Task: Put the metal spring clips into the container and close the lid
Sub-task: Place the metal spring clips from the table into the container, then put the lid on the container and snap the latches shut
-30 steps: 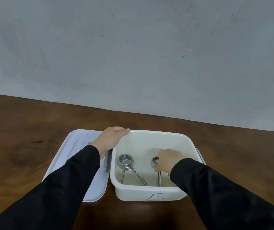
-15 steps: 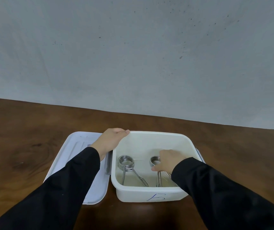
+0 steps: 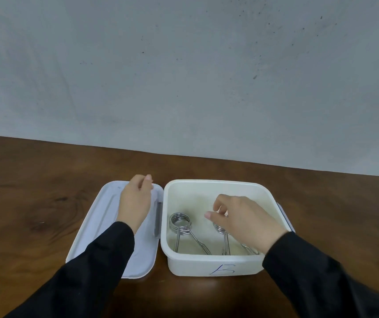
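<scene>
Under the right hand (image 3: 244,222) sit both clips (image 3: 180,222) — coiled steel wire with long legs, lying on the floor of the box (image 3: 216,263). That hand hovers above them, fingers loosely curled and gripping nothing. The left hand (image 3: 135,203) rests over the lid (image 3: 96,228), which lies flat just left of the box; whether its fingers have closed on the far edge I cannot tell. The lid looks like light, stiff plastic, a bit slick — best taken by its rim, thumb under, then pressed down at the corners and latches.
</scene>
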A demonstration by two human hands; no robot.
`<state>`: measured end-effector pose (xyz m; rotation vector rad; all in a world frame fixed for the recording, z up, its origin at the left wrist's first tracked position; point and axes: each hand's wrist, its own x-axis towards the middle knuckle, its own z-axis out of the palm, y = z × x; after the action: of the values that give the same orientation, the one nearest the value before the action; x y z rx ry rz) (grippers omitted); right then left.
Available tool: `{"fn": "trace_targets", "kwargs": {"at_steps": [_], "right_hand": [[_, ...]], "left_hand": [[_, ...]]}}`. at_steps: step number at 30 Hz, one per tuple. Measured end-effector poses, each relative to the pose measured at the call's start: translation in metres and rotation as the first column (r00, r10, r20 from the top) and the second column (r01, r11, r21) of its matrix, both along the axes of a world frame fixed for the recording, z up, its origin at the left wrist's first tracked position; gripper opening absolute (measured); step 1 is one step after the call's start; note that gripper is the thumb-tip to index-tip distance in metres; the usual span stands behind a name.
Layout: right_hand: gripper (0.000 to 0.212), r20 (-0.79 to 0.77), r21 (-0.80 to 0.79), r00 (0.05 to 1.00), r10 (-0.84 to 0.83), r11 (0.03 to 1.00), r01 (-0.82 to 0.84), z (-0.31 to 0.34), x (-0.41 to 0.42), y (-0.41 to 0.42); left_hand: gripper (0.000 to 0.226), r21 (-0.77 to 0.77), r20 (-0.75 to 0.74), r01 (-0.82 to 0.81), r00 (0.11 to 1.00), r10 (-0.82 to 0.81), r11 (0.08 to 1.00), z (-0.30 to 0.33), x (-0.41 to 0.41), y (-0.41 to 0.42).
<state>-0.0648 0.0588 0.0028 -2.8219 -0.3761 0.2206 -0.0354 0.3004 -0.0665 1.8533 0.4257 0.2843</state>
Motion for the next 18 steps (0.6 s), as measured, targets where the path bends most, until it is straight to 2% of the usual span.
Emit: {"fn": "trace_targets", "kwargs": {"at_steps": [2, 5, 8, 11, 14, 18], "right_hand": [[0.032, 0.047, 0.054, 0.998, 0.039, 0.998, -0.041, -0.001, -0.024, 0.010], [0.035, 0.109, 0.088, 0.991, 0.073, 0.993, -0.083, -0.011, -0.051, 0.018], [0.043, 0.168, 0.058, 0.981, 0.098, 0.992, -0.109, -0.026, -0.062, 0.018], [0.052, 0.246, 0.011, 0.963, 0.113, 0.993, -0.119, -0.036, -0.063, 0.015], [0.047, 0.289, -0.042, 0.944, 0.159, 0.987, -0.153, -0.041, -0.063, 0.016], [0.043, 0.317, -0.066, 0.932, 0.176, 0.984, -0.164, -0.043, -0.065, 0.016]], "left_hand": [[0.020, 0.173, -0.016, -0.062, 0.998, 0.066, 0.983, -0.013, -0.024, 0.005], [0.008, 0.409, -0.002, -0.031, 0.999, 0.035, 0.912, -0.039, -0.071, 0.008], [0.003, 0.703, -0.026, 0.103, 0.992, -0.120, 0.703, -0.072, -0.118, 0.011], [0.016, 0.766, -0.153, 0.239, 0.969, -0.193, 0.597, -0.094, -0.147, 0.016], [0.013, 0.805, -0.189, 0.267, 0.962, -0.199, 0.529, -0.105, -0.154, 0.018], [0.007, 0.815, -0.178, 0.244, 0.969, -0.174, 0.526, -0.099, -0.152, 0.010]]}}
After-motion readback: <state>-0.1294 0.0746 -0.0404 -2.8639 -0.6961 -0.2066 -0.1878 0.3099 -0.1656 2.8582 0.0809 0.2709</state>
